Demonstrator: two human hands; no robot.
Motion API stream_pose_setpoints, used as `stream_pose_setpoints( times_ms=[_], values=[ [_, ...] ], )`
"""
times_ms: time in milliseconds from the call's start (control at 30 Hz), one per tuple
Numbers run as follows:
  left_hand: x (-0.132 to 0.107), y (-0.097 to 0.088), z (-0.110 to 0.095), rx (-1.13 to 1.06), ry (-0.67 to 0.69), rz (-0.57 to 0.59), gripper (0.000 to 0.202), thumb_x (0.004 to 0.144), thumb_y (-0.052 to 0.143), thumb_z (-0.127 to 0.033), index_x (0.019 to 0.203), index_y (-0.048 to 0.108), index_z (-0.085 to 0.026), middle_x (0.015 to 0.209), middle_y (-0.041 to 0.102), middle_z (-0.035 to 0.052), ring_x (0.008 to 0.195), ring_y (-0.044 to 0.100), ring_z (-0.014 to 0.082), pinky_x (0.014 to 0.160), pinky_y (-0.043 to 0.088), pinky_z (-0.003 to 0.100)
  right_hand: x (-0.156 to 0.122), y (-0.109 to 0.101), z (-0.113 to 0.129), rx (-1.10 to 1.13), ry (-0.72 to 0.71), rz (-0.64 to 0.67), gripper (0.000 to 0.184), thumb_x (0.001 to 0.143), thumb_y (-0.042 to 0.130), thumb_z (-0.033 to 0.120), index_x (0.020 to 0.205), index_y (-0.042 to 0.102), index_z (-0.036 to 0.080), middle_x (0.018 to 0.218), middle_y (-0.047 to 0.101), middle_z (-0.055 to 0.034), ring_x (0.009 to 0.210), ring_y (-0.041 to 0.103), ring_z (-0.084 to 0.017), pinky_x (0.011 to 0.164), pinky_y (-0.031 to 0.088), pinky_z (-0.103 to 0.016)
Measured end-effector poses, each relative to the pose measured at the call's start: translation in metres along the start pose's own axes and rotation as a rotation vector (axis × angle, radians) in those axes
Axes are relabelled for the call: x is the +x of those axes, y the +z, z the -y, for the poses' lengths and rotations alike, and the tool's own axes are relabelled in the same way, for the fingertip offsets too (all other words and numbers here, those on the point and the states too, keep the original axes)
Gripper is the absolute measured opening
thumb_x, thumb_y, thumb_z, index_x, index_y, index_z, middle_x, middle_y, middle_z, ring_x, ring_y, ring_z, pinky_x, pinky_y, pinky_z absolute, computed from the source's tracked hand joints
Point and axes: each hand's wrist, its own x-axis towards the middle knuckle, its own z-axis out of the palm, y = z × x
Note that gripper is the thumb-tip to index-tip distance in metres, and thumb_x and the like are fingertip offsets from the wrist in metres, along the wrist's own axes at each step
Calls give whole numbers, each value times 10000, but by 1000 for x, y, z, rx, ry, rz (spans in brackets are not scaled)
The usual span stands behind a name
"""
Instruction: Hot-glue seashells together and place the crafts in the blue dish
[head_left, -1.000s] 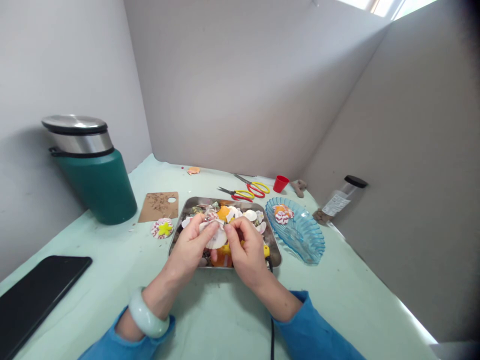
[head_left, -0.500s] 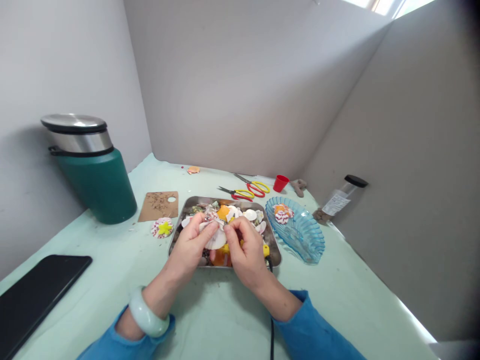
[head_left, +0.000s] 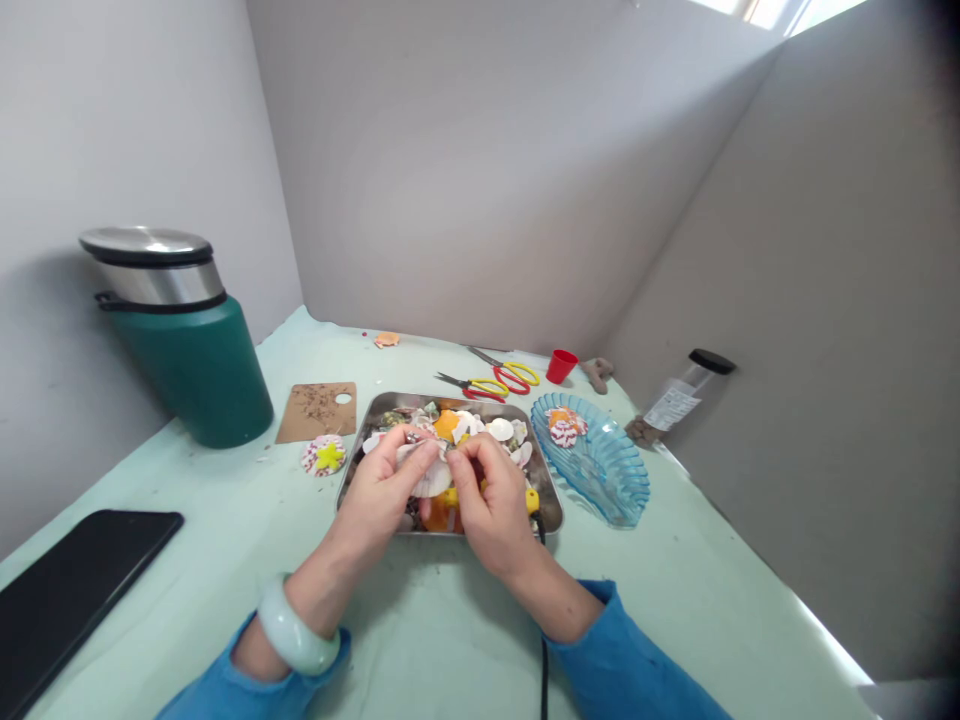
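Note:
A white ribbed seashell (head_left: 430, 482) is gripped between the thumb and fingers of my left hand (head_left: 385, 489), above the metal tray. The fingers of my right hand (head_left: 491, 497) are pinched together at the shell's right edge; whatever sits between their tips is too small to make out. Below both hands the metal tray (head_left: 556, 516) holds many shells and bits, among them an orange piece (head_left: 448, 425) and a white shell (head_left: 499, 429). A yellow tool (head_left: 532, 500), partly hidden by my right hand, lies in the tray, with a black cord (head_left: 544, 640) running toward me.
Right of the tray stands a blue glass dish (head_left: 615, 480) with a decorated shell (head_left: 567, 428). Behind are two scissors (head_left: 480, 388) and a red cup (head_left: 562, 366). To the left are a cardboard piece (head_left: 315, 415), another decorated shell (head_left: 324, 456), a green bottle (head_left: 202, 375) and a phone (head_left: 82, 590).
The white shell has tilted slightly in my left hand. My right hand stays pinched at its edge, and the other things lie where they were.

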Motion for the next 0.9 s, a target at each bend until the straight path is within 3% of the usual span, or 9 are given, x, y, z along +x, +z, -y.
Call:
stream_pose_setpoints(
  times_ms=[500, 733, 900],
  values=[
    [0, -2, 1, 10, 8, 39, 284, 807, 604, -465, 815, 481, -209, 530, 550, -69, 377, 503, 82, 363, 372, 165, -2, 1, 0, 16, -18, -19, 200, 922, 433, 220, 723, 431, 206, 700, 449, 13, 645, 450, -137, 625, 361, -273],
    [2, 0, 2, 4, 9, 15, 271, 831, 581, -442, 828, 489, -187, 594, 571, -51, 419, 523, 77, 405, 389, 170, 1, 3, -9, 77, 123, 8, 217, 926, 457, 295, 728, 454, 205, 671, 466, 27, 625, 442, -131, 600, 359, -257],
    [5, 0, 4, -92, 4, 20, 273, 805, 619, -419, 859, 519, -171, 630, 582, -40, 443, 512, 79, 413, 415, 184, 3, 3, -8, 40, 135, 28, 259, 944, 425, 312, 710, 441, 204, 665, 458, 27, 620, 443, -130, 604, 355, -254]
  ],
)
